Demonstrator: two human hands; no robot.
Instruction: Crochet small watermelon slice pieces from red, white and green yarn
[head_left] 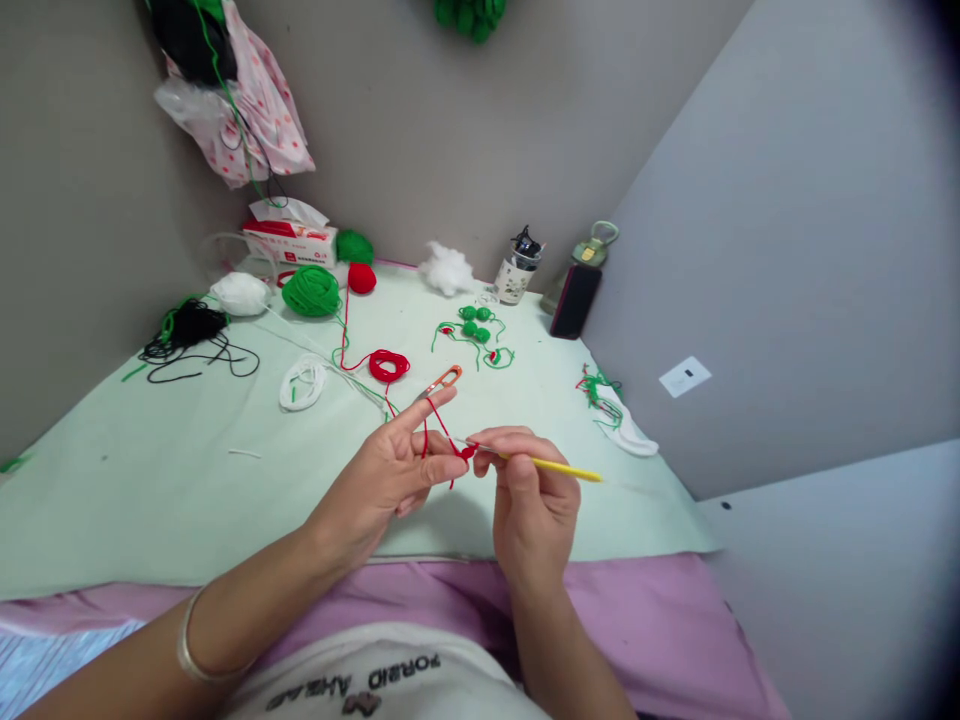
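Note:
Between the thumb and fingers of my left hand (pixel 401 465) is a small piece of red crochet (pixel 468 453). Red yarn runs over its raised index finger and down toward a loose red coil (pixel 388 366) on the table. My right hand (pixel 536 490) grips a crochet hook (pixel 566 468) with a yellow handle, its metal end pointing left at the red piece. The hook's tip meets the stitches, but the exact loop is too small to make out. Just beyond my left index finger lie orange-handled thread snips (pixel 444 380), partly hidden by the hand.
Small green crocheted balls (pixel 475 325) with yarn tails lie ahead. Behind them are white stuffing (pixel 446 270), a cup of tools (pixel 517 275) and a phone (pixel 576 302) propped against a bottle. Green yarn (pixel 311 291), black yarn (pixel 191 325) and a tissue box (pixel 291 245) stand left. Yarn scraps (pixel 600 395) lie right.

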